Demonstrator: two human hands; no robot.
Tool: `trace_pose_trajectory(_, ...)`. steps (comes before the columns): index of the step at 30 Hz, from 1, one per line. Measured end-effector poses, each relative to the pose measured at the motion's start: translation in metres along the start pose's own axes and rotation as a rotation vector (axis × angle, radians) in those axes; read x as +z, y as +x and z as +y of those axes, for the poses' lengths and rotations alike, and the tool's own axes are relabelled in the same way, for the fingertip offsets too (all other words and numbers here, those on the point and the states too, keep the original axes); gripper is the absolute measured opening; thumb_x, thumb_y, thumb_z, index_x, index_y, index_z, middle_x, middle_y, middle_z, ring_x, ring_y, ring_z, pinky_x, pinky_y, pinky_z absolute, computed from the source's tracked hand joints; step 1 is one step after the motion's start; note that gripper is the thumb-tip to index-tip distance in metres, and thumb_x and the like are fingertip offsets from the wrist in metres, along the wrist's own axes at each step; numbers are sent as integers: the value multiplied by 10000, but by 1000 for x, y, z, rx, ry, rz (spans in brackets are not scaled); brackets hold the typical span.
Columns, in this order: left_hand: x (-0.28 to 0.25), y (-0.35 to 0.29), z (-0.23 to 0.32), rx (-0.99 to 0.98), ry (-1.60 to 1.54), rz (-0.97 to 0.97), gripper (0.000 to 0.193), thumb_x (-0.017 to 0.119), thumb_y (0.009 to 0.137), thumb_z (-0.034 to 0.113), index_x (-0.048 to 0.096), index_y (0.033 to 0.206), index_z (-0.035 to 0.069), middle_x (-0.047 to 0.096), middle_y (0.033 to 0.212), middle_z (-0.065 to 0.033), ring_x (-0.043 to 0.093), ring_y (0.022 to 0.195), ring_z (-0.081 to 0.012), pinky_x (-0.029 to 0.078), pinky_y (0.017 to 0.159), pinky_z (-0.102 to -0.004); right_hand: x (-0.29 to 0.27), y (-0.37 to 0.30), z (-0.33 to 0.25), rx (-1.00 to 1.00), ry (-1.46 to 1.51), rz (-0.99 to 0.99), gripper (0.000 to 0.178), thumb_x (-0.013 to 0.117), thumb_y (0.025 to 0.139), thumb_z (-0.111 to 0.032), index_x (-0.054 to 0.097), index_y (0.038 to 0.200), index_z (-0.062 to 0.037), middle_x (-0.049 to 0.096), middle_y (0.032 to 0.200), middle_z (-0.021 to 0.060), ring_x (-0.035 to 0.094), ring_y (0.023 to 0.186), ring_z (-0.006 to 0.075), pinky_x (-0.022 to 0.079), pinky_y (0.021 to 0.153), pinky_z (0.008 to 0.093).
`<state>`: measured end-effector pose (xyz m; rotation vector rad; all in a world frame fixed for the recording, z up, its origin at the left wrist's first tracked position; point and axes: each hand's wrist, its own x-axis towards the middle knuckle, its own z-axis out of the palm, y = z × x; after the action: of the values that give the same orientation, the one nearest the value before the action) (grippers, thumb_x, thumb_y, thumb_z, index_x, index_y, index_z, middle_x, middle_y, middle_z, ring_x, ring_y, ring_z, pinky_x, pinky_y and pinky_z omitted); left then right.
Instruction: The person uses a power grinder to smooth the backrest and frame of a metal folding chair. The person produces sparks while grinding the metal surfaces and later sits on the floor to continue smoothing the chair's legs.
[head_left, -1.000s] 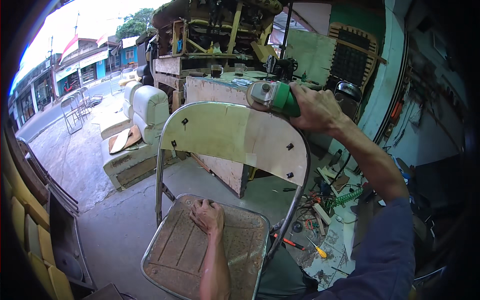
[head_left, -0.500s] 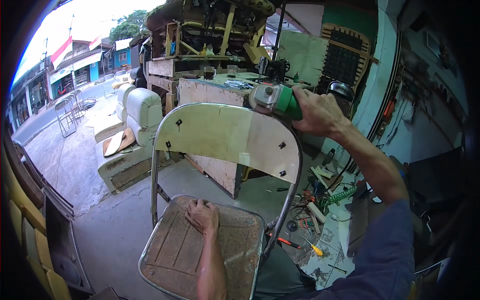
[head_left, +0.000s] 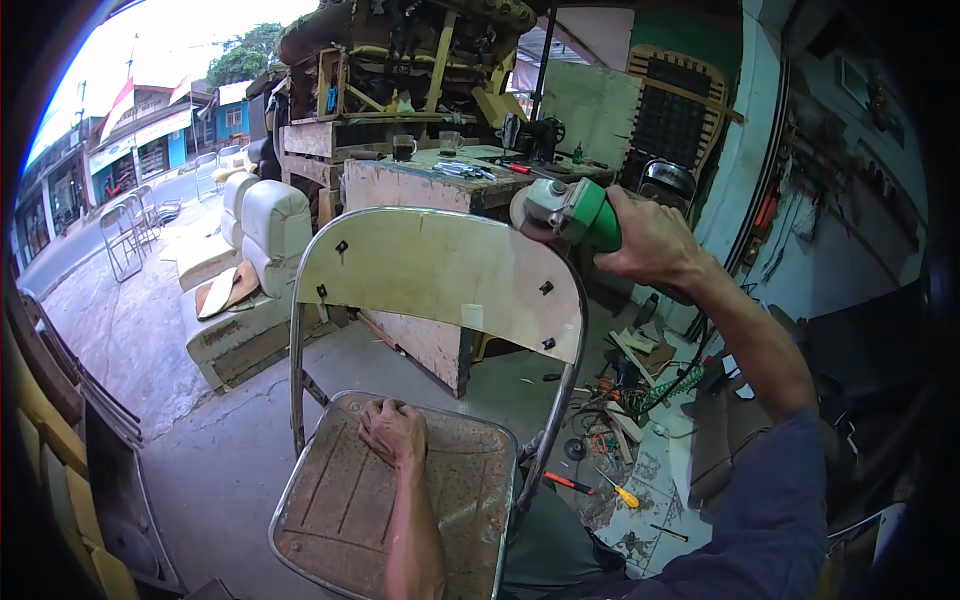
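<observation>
My right hand (head_left: 655, 242) grips a green angle grinder (head_left: 590, 214) by its body. The grinder's disc sits at the upper right bend of the chair's metal frame (head_left: 470, 216); whether it touches, I cannot tell. This folding chair stands in front of me, its pale backrest panel (head_left: 400, 258) turned my way with several small black fittings on it. My left hand (head_left: 393, 433) rests on the rusty brown seat pan (head_left: 460, 480), fingers a little bent and apart, holding nothing.
Behind the chair stands a worn workbench (head_left: 400, 190) with glass mugs and a sewing machine (head_left: 535, 135). White padded seats (head_left: 275, 225) are at the left. On the floor to the right lie a yellow-handled screwdriver (head_left: 627, 497), wood scraps and a green coiled hose (head_left: 680, 385).
The grinder has moved right and a little down along the chair's top bend. The whole view has shifted slightly. My left hand keeps its place on the seat.
</observation>
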<state>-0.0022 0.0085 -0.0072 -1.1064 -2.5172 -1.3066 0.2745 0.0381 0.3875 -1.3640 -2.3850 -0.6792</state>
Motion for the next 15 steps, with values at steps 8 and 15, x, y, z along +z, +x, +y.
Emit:
trace_pose_trajectory(8, 6, 0, -3, 49, -10, 97, 174, 665, 805, 230, 766, 899, 124, 646, 1122, -64, 579, 1175, -272, 406, 1026, -460, -7, -4, 3, 54, 0, -50, 656, 764, 720, -372, 524, 1191, 16, 717, 957, 301, 711, 935, 472, 562, 861, 543)
trace_pose_trajectory(15, -4, 0, 2, 8, 3, 11, 207, 655, 811, 226, 772, 936, 110, 647, 1140, -77, 567, 1198, -271, 404, 1033, -458, -18, 6, -10, 96, -68, -142, 635, 754, 726, -373, 519, 1160, 27, 708, 935, 316, 704, 931, 489, 556, 870, 549)
